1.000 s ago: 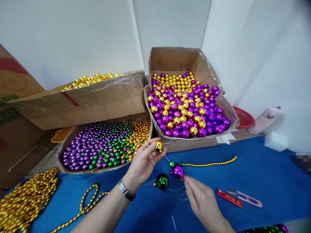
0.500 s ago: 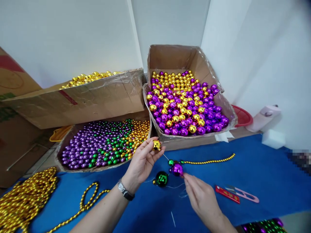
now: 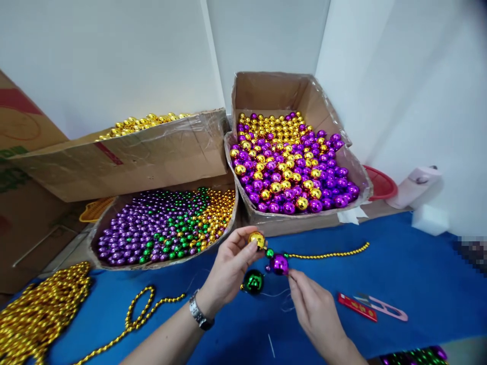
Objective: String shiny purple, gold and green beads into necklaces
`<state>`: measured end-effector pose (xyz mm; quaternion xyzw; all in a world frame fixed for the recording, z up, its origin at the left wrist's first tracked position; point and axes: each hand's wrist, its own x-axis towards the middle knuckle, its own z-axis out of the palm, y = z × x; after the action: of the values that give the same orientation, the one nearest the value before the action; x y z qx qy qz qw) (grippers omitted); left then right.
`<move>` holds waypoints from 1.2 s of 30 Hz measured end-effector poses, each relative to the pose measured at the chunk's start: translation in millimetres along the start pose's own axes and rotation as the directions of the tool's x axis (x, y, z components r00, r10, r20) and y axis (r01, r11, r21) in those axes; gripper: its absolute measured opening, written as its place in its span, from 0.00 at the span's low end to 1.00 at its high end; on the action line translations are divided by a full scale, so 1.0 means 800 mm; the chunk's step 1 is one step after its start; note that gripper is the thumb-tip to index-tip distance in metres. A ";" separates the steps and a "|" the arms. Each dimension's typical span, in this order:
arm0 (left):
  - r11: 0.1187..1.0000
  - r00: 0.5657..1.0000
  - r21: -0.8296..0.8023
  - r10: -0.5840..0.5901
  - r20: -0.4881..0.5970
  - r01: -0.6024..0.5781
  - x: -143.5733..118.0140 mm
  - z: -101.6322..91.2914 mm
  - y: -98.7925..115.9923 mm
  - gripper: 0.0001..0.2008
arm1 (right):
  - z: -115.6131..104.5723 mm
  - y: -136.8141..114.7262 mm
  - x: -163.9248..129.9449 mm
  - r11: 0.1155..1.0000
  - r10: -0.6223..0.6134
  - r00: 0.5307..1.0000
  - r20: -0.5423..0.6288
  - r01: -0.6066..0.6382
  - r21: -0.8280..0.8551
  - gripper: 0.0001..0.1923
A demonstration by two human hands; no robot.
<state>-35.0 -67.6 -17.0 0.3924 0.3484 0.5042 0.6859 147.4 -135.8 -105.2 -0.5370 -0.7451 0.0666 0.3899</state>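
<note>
Nearby, bead boxes (image 3: 292, 223) crowd behind left hand (image 3: 228, 268).

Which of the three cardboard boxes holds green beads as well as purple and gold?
The low front-left box, nearest the left hand. The tilted box shows only gold; the right box has none.

Bright, even light falls from above, with soft shadows only. Small glints speckle the shiny balls in the far box (image 3: 292, 167). Straight wall lines bow towards the edges, the top right corner smears dark, and a pixelated patch (image 3: 472, 251) sits at the right
</note>
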 end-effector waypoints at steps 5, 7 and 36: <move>1.000 1.000 -0.019 -0.012 0.020 0.013 -0.006 -0.003 -0.009 0.14 | -0.001 -0.002 0.000 0.987 0.120 0.992 0.038 -0.123 0.104 0.09; 1.000 1.000 -0.024 -0.015 0.010 0.015 -0.007 -0.006 -0.010 0.14 | 0.001 0.001 -0.002 0.990 0.086 0.994 0.070 -0.093 0.105 0.11; 0.978 0.992 0.175 0.098 0.082 -0.111 -0.023 -0.025 -0.003 0.16 | 0.006 0.003 -0.013 0.914 0.155 0.973 0.172 -0.207 0.349 0.11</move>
<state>-56.0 -81.9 -26.2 0.4884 0.3460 0.4913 0.6327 147.1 -141.9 -114.7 -0.5160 -0.6922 0.2775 0.4214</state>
